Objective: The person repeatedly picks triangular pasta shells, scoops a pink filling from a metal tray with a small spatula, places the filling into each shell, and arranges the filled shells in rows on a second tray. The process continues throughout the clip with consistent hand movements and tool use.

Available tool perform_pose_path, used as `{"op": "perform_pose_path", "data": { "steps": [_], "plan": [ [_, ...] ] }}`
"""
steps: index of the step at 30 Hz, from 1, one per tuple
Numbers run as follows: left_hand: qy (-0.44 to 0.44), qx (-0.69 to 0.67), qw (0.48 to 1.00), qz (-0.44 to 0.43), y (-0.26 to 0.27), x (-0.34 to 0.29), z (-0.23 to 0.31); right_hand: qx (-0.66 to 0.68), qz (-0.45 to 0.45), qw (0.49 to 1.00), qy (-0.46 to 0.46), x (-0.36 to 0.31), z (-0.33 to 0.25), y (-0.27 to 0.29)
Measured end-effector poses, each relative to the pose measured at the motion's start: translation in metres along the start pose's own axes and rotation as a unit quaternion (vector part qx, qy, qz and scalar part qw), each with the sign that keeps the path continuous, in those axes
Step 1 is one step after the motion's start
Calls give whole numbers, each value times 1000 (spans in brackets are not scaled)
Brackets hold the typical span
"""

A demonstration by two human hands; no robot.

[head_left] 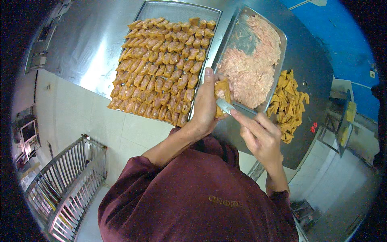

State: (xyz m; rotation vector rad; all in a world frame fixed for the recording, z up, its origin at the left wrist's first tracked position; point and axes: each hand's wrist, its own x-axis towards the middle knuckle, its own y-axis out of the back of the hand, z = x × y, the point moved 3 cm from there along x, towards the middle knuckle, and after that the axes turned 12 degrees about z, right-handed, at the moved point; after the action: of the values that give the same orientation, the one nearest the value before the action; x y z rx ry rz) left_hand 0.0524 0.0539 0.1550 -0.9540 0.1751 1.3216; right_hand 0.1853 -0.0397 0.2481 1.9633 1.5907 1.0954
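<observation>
My left hand [204, 107] is closed around a golden-brown fried tofu pocket [221, 85], held upright with its opening facing me and pale filling showing in it. In my right hand [261, 137] is a flat metal spreading knife [225, 106], the index finger stretched along it. Its blade touches the pocket's filling. Just beyond both hands stands a metal tray [284, 50] of pale pink minced meat paste [250, 72], scooped away at its far left part. The knife's handle is hidden inside my right fist.
Left of the paste, a shallow mesh tray [177, 9] bears rows of filled tofu pockets [161, 68]. A heap of unfilled tofu pockets [288, 103] lies to the right on the steel table [312, 72]. Small red loops [314, 127] lie near its edge. A slatted metal rack [76, 181] stands lower left.
</observation>
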Motion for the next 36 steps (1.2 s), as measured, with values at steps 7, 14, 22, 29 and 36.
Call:
{"op": "perform_pose_path", "data": {
  "steps": [7,14,22,29,36],
  "plan": [
    [-49,-67,992,94,-5,7,-7,-20,35,999,-35,-6,-3,5],
    [-43,-125,987,88,-4,9,4,-44,18,999,-5,-11,-2,2],
    [88,-21,994,-60,-15,-5,-1,-88,27,995,47,3,16,23],
    [147,94,980,-99,-8,-2,1,-115,-32,987,105,15,14,42],
    [159,151,969,-111,-8,4,-6,-114,-41,985,125,24,31,39]
  ]
}}
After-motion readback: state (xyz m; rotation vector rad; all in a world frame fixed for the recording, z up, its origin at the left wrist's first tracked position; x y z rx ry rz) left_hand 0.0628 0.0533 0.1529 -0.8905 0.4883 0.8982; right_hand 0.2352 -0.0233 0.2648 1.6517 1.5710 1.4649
